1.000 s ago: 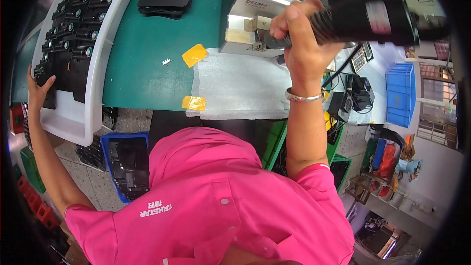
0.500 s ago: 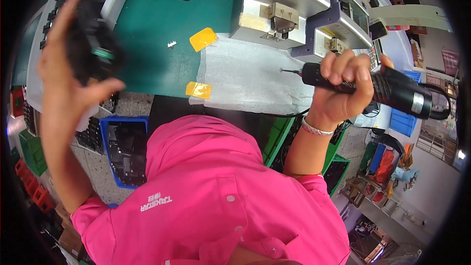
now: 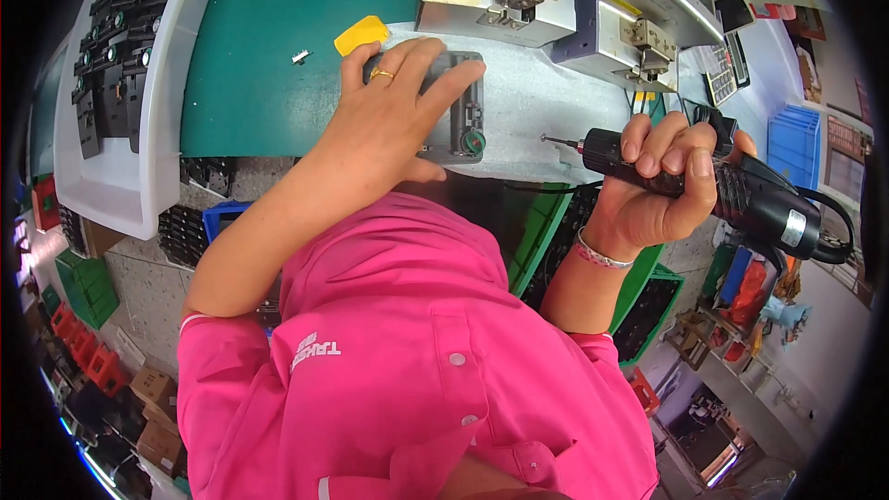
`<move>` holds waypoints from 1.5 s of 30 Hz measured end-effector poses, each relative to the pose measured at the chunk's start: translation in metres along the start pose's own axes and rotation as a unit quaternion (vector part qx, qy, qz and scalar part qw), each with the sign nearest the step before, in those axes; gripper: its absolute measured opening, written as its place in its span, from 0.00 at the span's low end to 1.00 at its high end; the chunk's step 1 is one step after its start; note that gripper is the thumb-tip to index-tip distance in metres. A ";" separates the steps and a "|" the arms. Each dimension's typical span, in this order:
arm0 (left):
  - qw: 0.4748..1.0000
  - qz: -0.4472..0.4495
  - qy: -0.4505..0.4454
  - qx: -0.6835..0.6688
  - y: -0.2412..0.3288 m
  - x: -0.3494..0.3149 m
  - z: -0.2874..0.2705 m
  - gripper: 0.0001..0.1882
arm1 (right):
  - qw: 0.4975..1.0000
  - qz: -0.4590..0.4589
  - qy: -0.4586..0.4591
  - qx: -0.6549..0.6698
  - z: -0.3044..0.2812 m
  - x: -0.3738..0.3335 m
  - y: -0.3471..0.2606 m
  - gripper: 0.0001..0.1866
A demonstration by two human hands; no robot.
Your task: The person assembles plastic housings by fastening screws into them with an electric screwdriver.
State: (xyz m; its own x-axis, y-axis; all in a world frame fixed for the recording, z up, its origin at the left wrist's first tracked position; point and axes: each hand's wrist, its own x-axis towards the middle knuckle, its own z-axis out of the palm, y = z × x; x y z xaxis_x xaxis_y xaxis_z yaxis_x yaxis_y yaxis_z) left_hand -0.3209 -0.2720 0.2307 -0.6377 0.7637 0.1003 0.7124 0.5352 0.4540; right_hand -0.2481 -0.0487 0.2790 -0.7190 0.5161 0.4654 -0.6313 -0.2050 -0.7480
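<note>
My left hand (image 3: 394, 116) spans a black plastic housing (image 3: 466, 97) lying on the white sheet, fingers over its top and far side, thumb at the near edge. A round green part (image 3: 473, 142) shows at the housing's near right corner; much of the rest is hidden under the hand. In my right hand (image 3: 669, 171), fingers wrapped round its body, is a black electric screwdriver (image 3: 759, 204). It is held roughly level above the table's right part. Its thin bit (image 3: 561, 142) points left toward the housing, apart from it, with something small at the tip.
A white tray (image 3: 167, 148) of black parts with green rounds stands at left. Metal machines (image 3: 495, 14) line the far side. A small white part (image 3: 300, 56) lies on the green mat (image 3: 245, 93) near yellow tape (image 3: 361, 34). Green crates (image 3: 546, 241) stand below the table edge.
My left hand has come right from beside the tray, bringing the black housing onto the white sheet. My right hand keeps its hold on the screwdriver, shifting slightly lower in the view.
</note>
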 end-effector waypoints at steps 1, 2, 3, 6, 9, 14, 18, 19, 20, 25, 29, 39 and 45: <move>1.000 0.014 0.012 -0.004 -0.001 0.001 0.001 0.54 | 1.000 0.001 0.009 -0.001 0.000 -0.002 0.000 0.26; 1.000 0.017 0.008 -0.002 0.000 0.001 0.000 0.54 | 1.000 0.000 0.014 0.000 -0.001 -0.004 0.001 0.26; 1.000 0.015 0.010 -0.020 0.003 0.000 -0.003 0.48 | 1.000 -0.001 0.012 -0.003 -0.003 -0.005 0.002 0.26; 0.998 0.044 0.021 -0.042 0.012 -0.002 -0.006 0.38 | 1.000 0.000 0.014 0.000 -0.005 -0.007 0.006 0.27; 0.994 0.083 0.055 -0.033 0.015 -0.003 0.002 0.25 | 1.000 0.003 0.013 0.005 -0.003 -0.007 0.008 0.28; 0.990 0.110 0.083 -0.041 -0.002 -0.014 0.012 0.17 | 1.000 0.002 0.013 0.008 -0.001 -0.007 0.009 0.28; 0.992 0.053 0.087 -0.075 0.007 -0.013 0.011 0.15 | 1.000 0.002 0.017 0.003 0.001 -0.008 0.011 0.29; 0.990 0.037 0.102 -0.086 0.010 -0.010 0.010 0.14 | 1.000 0.004 0.020 0.003 0.001 -0.008 0.011 0.29; 0.988 0.021 0.117 -0.097 0.012 -0.008 0.010 0.13 | 1.000 0.004 0.020 0.003 0.002 -0.008 0.011 0.29; 0.992 0.059 0.099 -0.055 0.011 -0.004 0.013 0.12 | 1.000 0.005 0.007 -0.002 0.001 -0.010 0.011 0.28; 0.993 0.053 0.085 -0.065 0.012 -0.001 0.013 0.10 | 1.000 0.006 0.010 0.007 0.000 -0.010 0.010 0.28; 0.989 0.016 0.121 -0.085 0.015 -0.007 0.016 0.14 | 1.000 0.012 0.007 0.004 0.004 -0.009 0.011 0.28; 0.969 0.103 0.214 0.060 0.007 -0.020 0.033 0.14 | 0.999 0.028 0.010 0.042 0.016 -0.008 0.014 0.29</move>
State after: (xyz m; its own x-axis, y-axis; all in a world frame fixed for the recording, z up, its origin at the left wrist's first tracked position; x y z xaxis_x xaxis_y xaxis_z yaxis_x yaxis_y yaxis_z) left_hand -0.2930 -0.2715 0.2026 -0.5227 0.6531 0.5480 0.8504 0.4449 0.2809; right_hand -0.2555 -0.0691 0.2724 -0.7483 0.5185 0.4139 -0.6131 -0.3021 -0.7300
